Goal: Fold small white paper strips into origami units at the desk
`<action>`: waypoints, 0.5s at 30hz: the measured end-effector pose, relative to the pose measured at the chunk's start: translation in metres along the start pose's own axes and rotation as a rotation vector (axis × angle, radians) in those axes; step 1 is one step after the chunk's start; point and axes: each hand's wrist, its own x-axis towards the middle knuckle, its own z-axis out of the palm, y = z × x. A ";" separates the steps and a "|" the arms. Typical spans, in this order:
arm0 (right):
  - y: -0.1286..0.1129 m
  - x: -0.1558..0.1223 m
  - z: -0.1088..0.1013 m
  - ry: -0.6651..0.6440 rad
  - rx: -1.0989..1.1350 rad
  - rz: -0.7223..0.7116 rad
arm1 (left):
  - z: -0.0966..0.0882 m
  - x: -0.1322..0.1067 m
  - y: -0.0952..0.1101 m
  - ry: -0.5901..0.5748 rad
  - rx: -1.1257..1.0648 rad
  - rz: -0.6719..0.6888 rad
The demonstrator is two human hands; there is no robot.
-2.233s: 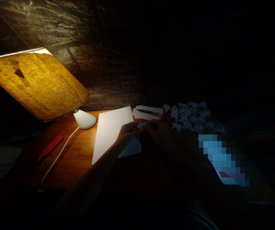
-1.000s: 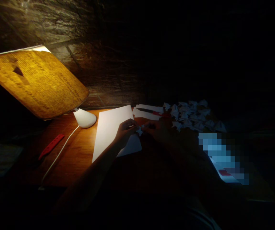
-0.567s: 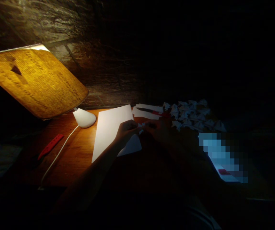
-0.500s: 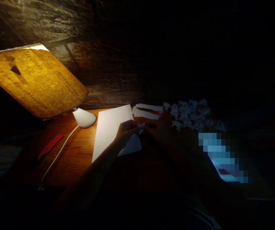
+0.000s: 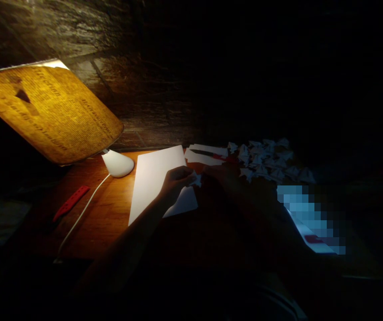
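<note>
My left hand pinches a small folded white paper figure over the right edge of a white paper sheet. Close to the figure's right side is my right hand, deep in shadow; whether its fingers touch the paper is too dark to make out. Several similar folded paper figures lie in a group to the right. Behind my hands, a knife-like tool with a dark blade and red handle rests on smaller white paper pieces.
A lit lamp with a printed yellow shade and white base stands at the left, its white cord crossing the wooden table. Beside the cord lies a red perforated object. A glowing, pixelated screen sits at the right.
My right hand has drawn slightly up and away from the paper figure. More of the figure now shows in my left hand.
</note>
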 end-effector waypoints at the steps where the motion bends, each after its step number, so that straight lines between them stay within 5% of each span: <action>1: 0.000 0.000 0.000 -0.004 -0.029 -0.003 | 0.000 0.000 0.000 -0.007 -0.003 -0.015; 6: 0.001 0.001 -0.002 -0.007 -0.202 -0.124 | 0.000 0.000 0.001 -0.029 0.021 -0.024; 15: 0.006 0.004 0.001 0.111 -0.173 -0.149 | -0.001 0.000 -0.002 0.040 0.146 0.103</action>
